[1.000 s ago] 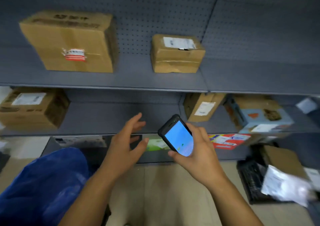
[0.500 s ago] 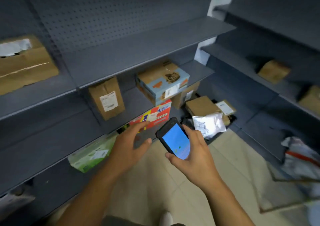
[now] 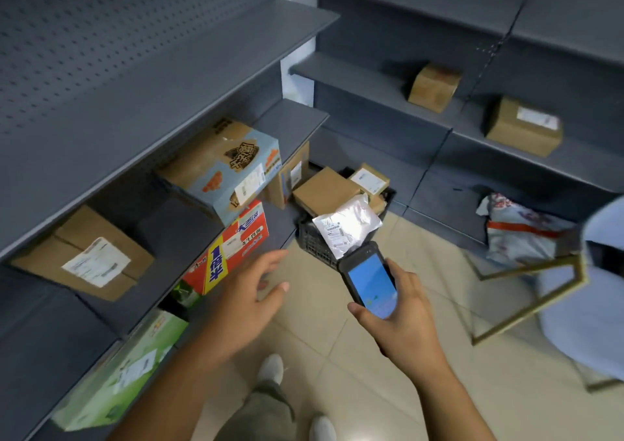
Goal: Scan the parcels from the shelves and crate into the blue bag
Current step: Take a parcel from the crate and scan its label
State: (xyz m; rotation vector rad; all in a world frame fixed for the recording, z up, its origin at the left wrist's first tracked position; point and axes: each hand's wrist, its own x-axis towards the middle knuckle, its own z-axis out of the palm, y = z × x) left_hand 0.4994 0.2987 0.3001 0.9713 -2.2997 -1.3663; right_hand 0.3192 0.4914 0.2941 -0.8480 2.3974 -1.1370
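My right hand [image 3: 403, 319] grips a black handheld scanner [image 3: 369, 280] with a lit blue screen. My left hand [image 3: 248, 300] hovers open beside it, empty, fingers spread toward the shelves. A black crate [image 3: 315, 243] stands on the floor in the corner, holding brown boxes [image 3: 324, 190] and a silver-white mailer bag [image 3: 347, 224] on top. On the left shelves lie a brown box with a white label [image 3: 86, 258], a blue-and-brown carton [image 3: 223, 167], a red-and-yellow carton [image 3: 233, 248] and a green box [image 3: 125, 369]. The blue bag is out of view.
Grey shelving runs along the left and across the back right, where two brown boxes [image 3: 434, 86] [image 3: 523, 126] sit. A grey-and-red mailer [image 3: 520, 231] lies low on the right, beside a gold-framed piece [image 3: 526, 298]. Beige floor tiles and my shoes [image 3: 271, 368] are below.
My view has swung right, from the left shelves and blue bag toward the corner crate. Both hands keep their pose, scanner still held.
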